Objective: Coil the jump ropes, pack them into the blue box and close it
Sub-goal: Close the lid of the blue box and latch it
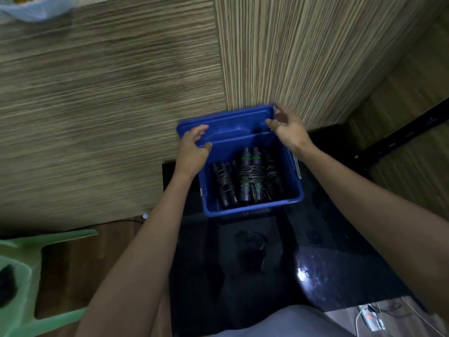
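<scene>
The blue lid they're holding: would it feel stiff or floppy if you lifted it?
Probably fairly stiff: the blue lid keeps its flat shape and raised rim while the left hand and right hand hold opposite ends. Likely light, being thin moulded plastic.

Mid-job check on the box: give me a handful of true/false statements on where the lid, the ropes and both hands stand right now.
1. The box is fully closed. False: the lid stands raised at the far side and the inside shows.
2. Coiled ropes lie inside the box. True.
3. The left hand grips the lid's left edge. True.
4. The right hand rests flat on the table. False: it is up at the lid's right corner, fingers on it.
5. A rope lies loose on the table in front of the box. False: none shows there; the visible ropes are all in the box.
</scene>
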